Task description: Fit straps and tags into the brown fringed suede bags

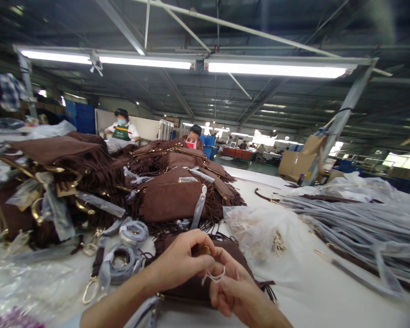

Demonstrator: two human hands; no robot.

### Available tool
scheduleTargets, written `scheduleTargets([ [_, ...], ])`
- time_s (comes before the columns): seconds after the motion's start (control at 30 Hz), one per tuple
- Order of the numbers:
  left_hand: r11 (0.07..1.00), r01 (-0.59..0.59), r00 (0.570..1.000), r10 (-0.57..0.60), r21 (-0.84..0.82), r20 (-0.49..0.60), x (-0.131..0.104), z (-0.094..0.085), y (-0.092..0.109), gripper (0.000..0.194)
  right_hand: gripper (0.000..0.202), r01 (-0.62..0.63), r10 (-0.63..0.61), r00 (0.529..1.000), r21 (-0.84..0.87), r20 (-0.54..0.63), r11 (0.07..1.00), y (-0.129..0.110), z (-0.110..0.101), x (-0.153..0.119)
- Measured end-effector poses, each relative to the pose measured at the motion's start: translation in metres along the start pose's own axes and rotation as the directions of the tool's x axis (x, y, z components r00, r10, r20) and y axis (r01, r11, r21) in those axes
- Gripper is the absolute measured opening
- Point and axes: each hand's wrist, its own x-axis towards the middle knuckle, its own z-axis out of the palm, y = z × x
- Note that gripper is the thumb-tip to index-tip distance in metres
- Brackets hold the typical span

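"Looking at the string [214,277], what can be made out?"

"It is thin and white, bent into a small loose loop with a short end hanging. It is held between the two hands, above a brown bag [187,292] that is laid flat on the white table [304,298]."

"And the fingers?"

"On the right hand [234,284], the string is pinched between thumb and forefinger, and the other fingers are curled under. On the left hand [186,257], thumb and forefinger are bent toward each other; whether anything is gripped there cannot be told."

"How is the bag seen?"

"Only in part, since its middle is covered by the hands and the left forearm. It is edged with fringe."

"What is set around it?"

"Beyond it, more fringed bags are heaped, and a taller stack [58,152] is piled to the left. Coiled straps [120,264] in grey film are placed just beside the left forearm. To the right, a clear sack [254,228] is seen with pale strings [279,243] inside, and past it wrapped straps [348,228] are spread. Behind the heap, two co-workers [122,130] are partly hidden."
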Motion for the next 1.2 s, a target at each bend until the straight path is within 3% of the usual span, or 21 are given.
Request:
scheduleTargets([
  [0.27, 0.998, 0.018, 0.996, -0.023, -0.059, -0.089, 0.005, -0.022, -0.002, 0.016, 0.043, -0.135, 0.122, 0.987, -0.140, -0.102, 0.981, 0.007, -0.013, -0.008],
  [0.4, 0.991, 0.063, 0.991, -0.076, -0.116, -0.114, 0.005, -0.025, -0.002, 0.019, 0.040, -0.116, 0.068, 0.970, -0.200, -0.234, 0.973, 0.010, -0.019, -0.008],
  [0.57, 0.978, 0.117, 0.990, -0.128, -0.170, -0.060, 0.003, -0.019, 0.007, 0.022, 0.038, -0.088, -0.011, 0.938, -0.266, -0.347, 0.960, 0.013, -0.013, 0.000],
  [0.73, 0.969, 0.107, 0.992, -0.119, -0.221, -0.040, 0.005, -0.015, 0.010, 0.024, 0.048, -0.060, 0.037, 0.944, -0.061, -0.327, 0.996, 0.011, -0.001, 0.007],
  [0.83, 0.967, 0.092, 0.994, -0.105, -0.237, -0.042, 0.006, -0.011, 0.008, 0.021, 0.051, -0.075, 0.066, 0.963, -0.023, -0.262, 0.997, 0.012, 0.005, 0.008],
  [0.97, 0.960, 0.104, 0.993, -0.114, -0.258, -0.027, 0.007, -0.006, 0.002, 0.020, 0.042, -0.048, 0.027, 0.982, -0.110, -0.188, 0.993, 0.015, 0.009, 0.009],
  [1.2, 0.976, 0.109, 0.993, -0.116, -0.189, -0.026, 0.006, -0.007, -0.004, 0.020, 0.038, -0.102, 0.024, 0.970, -0.312, -0.243, 0.944, 0.018, 0.009, 0.011],
])
